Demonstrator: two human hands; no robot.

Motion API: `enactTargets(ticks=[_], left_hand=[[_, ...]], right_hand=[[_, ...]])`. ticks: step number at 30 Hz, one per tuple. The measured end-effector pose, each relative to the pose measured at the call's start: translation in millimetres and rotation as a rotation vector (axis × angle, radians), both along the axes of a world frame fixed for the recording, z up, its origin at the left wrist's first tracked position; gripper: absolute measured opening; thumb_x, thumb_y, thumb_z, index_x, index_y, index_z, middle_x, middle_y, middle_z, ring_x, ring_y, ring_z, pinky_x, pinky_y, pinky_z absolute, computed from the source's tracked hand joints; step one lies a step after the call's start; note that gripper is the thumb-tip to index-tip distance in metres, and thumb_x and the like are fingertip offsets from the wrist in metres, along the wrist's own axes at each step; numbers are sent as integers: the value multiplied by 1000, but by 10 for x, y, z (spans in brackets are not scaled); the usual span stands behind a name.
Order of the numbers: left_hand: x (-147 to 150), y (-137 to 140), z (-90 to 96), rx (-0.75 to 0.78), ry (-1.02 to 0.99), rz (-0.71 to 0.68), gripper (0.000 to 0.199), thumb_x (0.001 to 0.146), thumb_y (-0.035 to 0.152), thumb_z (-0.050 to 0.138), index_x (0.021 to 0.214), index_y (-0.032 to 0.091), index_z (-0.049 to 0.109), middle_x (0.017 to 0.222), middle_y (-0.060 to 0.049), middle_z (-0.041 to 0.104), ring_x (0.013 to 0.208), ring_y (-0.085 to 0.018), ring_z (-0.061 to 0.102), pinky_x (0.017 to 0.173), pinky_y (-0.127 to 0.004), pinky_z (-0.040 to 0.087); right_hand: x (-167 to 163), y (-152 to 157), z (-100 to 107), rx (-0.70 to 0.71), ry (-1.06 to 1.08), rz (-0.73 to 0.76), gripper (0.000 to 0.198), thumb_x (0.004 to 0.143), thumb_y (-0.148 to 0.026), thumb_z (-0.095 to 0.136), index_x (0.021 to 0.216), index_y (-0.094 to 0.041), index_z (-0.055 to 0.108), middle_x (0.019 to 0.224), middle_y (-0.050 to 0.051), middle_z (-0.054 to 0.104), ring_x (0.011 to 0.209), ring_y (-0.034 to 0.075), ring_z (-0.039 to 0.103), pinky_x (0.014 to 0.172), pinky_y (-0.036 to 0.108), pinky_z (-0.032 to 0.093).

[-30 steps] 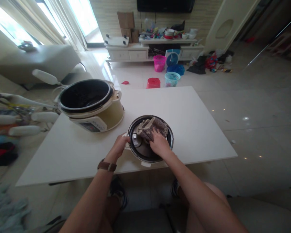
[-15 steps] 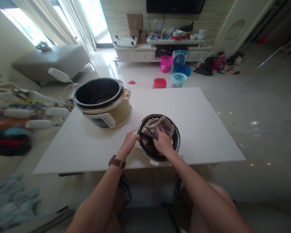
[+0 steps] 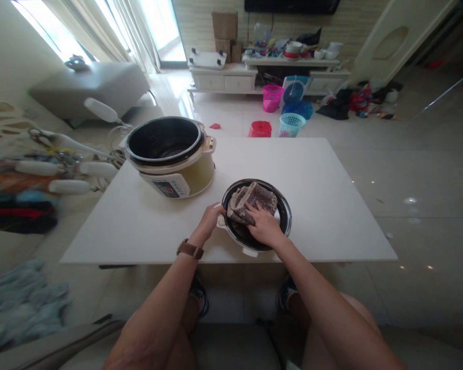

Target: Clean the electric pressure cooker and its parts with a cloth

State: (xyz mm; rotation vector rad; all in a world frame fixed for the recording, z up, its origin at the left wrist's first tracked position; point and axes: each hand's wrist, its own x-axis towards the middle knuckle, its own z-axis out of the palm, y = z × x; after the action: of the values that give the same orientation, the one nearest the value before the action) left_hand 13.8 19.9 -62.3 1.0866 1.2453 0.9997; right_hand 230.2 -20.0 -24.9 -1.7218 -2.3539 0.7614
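The upturned round cooker lid, dark inside with a shiny rim and white tabs, rests near the front edge of the table. At its left edge my left hand is closed on the rim beside a white tab. A folded brown-and-beige cloth lies bunched within the lid. My right hand presses on this cloth with fingers somewhat spread, gripping it against the lid's inside. Behind to the left stands the lidless electric cooker, its dark inner pot showing and its control panel facing me.
Both hands work over a white table. A power strip or cable bundle with white plugs is blurred at the left. On the floor beyond are a red stool, a light-blue basket and a pink basket.
My right hand has shifted the cloth slightly within the lid, and the cloth now lies flatter. The left hand keeps its hold. The whole view has moved a little.
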Motion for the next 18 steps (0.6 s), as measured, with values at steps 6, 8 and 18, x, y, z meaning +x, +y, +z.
enactTargets(ticks=[6,8,18], left_hand=[[28,1,21,-13,69,73,19,68,40,65,66,21,60,76,-1,62,82,-21,52,78,-32,43],[39,-16,85,1,85,64,18,67,38,65,67,21,61,76,-1,63,83,-21,52,79,-31,42],[28,-78,269,9,155,-19,19,65,35,63,73,18,67,76,-1,63,81,-20,51,75,-30,38]], right_hand=[[55,-69,101,-1,-25,86,57,99,-28,59,156,-29,59,176,-1,38,164,38,31,130,57,35],[35,-103,114,19,-30,82,58,100,-33,59,158,-30,56,176,0,37,163,40,31,128,59,37],[22,-12,52,31,-135,-205,77,93,-20,62,167,-23,42,175,19,35,162,41,35,125,55,41]])
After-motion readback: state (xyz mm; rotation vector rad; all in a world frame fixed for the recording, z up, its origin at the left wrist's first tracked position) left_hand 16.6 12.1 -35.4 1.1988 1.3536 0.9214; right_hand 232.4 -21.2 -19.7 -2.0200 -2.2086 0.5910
